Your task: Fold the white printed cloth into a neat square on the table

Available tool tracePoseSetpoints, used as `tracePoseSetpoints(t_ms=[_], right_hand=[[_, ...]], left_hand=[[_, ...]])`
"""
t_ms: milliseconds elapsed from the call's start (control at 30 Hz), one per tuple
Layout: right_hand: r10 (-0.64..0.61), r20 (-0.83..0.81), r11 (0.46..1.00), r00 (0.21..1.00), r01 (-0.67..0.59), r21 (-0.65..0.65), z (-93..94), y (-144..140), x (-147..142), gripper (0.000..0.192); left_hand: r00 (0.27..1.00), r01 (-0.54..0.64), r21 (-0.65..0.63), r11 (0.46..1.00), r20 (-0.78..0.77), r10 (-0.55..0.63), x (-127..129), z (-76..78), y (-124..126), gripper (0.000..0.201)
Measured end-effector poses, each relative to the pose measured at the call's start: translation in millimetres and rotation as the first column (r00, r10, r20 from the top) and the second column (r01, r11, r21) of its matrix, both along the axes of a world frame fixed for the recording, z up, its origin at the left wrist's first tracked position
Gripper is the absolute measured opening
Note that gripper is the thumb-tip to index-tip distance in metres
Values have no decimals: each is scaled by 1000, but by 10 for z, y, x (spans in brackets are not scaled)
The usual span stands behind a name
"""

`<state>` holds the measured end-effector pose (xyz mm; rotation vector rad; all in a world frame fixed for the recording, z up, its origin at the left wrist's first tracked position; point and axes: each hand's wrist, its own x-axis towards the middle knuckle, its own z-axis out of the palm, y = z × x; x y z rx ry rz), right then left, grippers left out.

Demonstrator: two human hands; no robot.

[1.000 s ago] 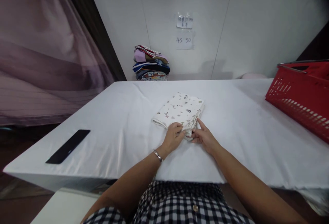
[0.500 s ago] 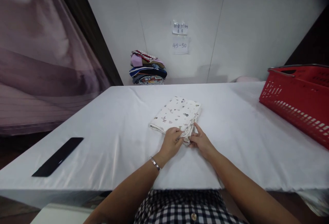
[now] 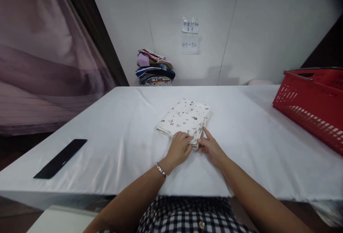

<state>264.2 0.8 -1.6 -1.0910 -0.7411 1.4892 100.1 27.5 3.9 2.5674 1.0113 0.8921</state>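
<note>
A folded white cloth with small printed motifs lies in the middle of the white-covered table. My left hand, with a bracelet at the wrist, pinches the cloth's near corner. My right hand holds the same corner from the right, index finger stretched along the cloth's right edge. Both hands touch each other at that corner.
A black flat phone-like object lies near the table's left edge. A red plastic basket stands at the right. A stack of folded clothes sits at the back by the wall, under two paper notes.
Only the camera view shifted slightly; both hands stay on the cloth's near corner, with fingers adjusting a little.
</note>
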Motion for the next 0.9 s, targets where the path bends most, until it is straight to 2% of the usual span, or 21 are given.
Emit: tracePoseSetpoints(t_ms=[200, 500, 700, 900], right_hand=[[6, 61, 1000, 998, -6, 5, 14, -8, -29, 101], [2, 59, 1000, 998, -3, 11, -4, -4, -14, 100], [-6, 58, 1000, 998, 5, 7, -14, 9, -20, 101], [7, 29, 999, 1000, -8, 35, -79, 18, 7, 101]], left_hand=[[1000, 23, -2, 1000, -2, -23, -28, 3, -30, 29], [983, 58, -41, 997, 179, -50, -70, -58, 42, 19], [985, 0, -42, 999, 172, 7, -8, -55, 63, 19], [998, 54, 32, 998, 31, -55, -43, -33, 18, 19]])
